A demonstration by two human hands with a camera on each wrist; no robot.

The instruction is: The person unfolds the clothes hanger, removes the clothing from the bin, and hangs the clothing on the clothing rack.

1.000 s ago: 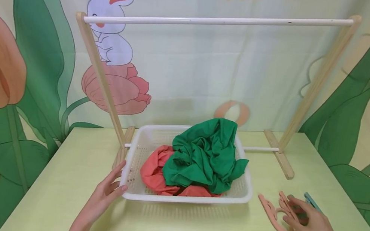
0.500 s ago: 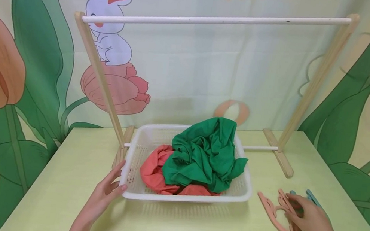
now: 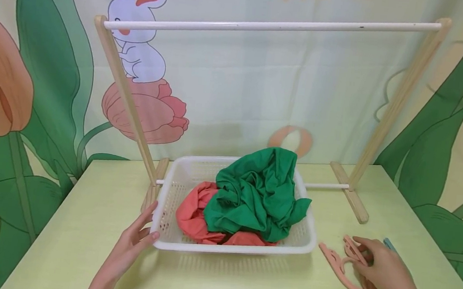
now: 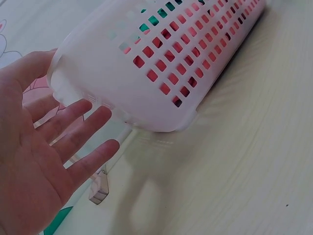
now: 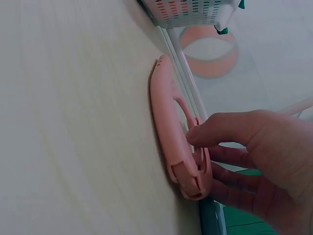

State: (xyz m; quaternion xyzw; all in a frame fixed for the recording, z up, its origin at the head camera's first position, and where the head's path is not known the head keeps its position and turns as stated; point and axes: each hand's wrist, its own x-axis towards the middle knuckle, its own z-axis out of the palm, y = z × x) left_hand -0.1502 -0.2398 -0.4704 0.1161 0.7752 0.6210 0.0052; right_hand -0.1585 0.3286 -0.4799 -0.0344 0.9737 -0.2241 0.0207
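In the head view, my left hand (image 3: pixel 132 240) rests against the left end of a white plastic basket (image 3: pixel 233 249). The left wrist view shows the fingers fairly straight, touching the basket wall (image 4: pixel 98 73). The basket holds a crumpled green cloth (image 3: pixel 258 194) on top of a coral-red cloth (image 3: pixel 195 211). On the right of the table, my right hand (image 3: pixel 387 271) pinches a pink folding clothes hanger (image 3: pixel 341 271) between thumb and fingers. In the right wrist view, the hanger (image 5: pixel 168 122) lies close to the tabletop.
Behind the basket stands a wooden rack with a white top bar (image 3: pixel 269 25) and a lower bar (image 3: pixel 326 186). A teal hanger (image 3: pixel 389 245) lies partly hidden behind my right hand. A printed curtain (image 3: pixel 237 93) hangs at the back of the table (image 3: pixel 94 196).
My right hand has shifted slightly left, and the pink hanger's near arm has turned a little with it. The left hand and basket stay in place.
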